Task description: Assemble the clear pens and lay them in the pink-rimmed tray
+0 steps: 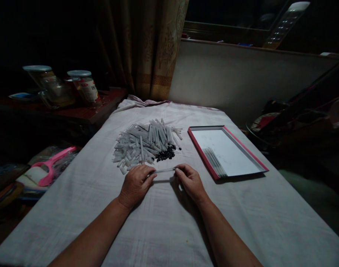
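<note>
My left hand (136,184) and my right hand (189,180) rest on a cloth-covered table (163,222), each pinching one end of a thin clear tube (164,170) held level between them. Just beyond the hands lies a heap of several white plastic tubes (145,144), with a small cluster of black caps (166,154) at its near right edge. To the right sits a shallow tray with a red rim (197,146), its white floor holding several thin tubes (214,162) laid side by side near its front left.
Two lidded glass jars (51,87) stand on a dark side table at the left. A pink plastic tool (51,167) lies on clutter below it. A curtain (147,48) hangs behind, and dark objects crowd the right side.
</note>
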Tool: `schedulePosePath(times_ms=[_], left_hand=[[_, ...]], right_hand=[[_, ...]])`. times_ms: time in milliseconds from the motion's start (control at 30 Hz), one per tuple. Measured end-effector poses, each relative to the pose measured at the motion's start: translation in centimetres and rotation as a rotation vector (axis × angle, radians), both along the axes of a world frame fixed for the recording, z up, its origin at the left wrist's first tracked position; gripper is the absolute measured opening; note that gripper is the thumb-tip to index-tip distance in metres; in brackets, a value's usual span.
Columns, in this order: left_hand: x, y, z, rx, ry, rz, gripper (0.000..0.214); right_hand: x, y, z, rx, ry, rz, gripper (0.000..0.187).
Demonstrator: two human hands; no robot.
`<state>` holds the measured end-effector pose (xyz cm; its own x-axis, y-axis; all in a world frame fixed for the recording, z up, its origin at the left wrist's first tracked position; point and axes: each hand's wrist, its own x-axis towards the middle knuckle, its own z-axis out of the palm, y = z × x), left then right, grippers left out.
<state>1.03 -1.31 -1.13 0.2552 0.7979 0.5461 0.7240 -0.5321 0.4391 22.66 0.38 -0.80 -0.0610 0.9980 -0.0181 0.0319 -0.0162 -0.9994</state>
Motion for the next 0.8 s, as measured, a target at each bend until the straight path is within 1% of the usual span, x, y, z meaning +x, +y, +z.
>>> schedulePosePath(times_ms=[100,200,267,333,433,500,567,633,700,800], left_hand=[[0.2,-0.2,0.0,-0.031,0.038,-0.035,0.014],[0.4,-0.4,0.0,-0.044,0.087,-0.077,0.013],[0.3,-0.4,-0.1,-0.052,0.107,-0.074,0.013],[-0.1,-0.2,-0.2,-0.05,0.118,-0.035,0.014],[-1.5,0.4,-0.4,-0.02,0.128,0.071,0.016],[-2.5,0.8,-0.4,-0.004,0.138,0.145,0.019],[-3.2,1.1,-0.3,0.001,0.178,0.188,0.021],[-3.3,1.3,0.0,-0.012,0.29,0.213,0.024],[-3.0,1.4,0.2,-0.025,0.399,0.233,0.026],[-2.4,1.7,0.7,-0.045,0.434,0.23,0.022]], right_hand=[[-0.5,-0.2,-0.1,-0.007,0.031,0.024,0.033],[-0.7,-0.4,-0.1,-0.005,0.001,0.071,0.029],[-0.5,-0.5,0.1,-0.016,-0.014,0.041,0.029],[0.2,-0.4,0.3,-0.028,-0.004,-0.055,0.031],[1.6,-0.2,0.6,-0.059,0.064,-0.214,0.037],[2.3,0.0,0.6,-0.078,0.135,-0.278,0.04],[2.6,0.1,0.6,-0.082,0.186,-0.304,0.042],[2.6,0.1,0.6,-0.084,0.201,-0.307,0.043],[2.4,0.1,0.6,-0.088,0.195,-0.302,0.042],[2.1,0.0,0.7,-0.109,0.19,-0.285,0.041]])
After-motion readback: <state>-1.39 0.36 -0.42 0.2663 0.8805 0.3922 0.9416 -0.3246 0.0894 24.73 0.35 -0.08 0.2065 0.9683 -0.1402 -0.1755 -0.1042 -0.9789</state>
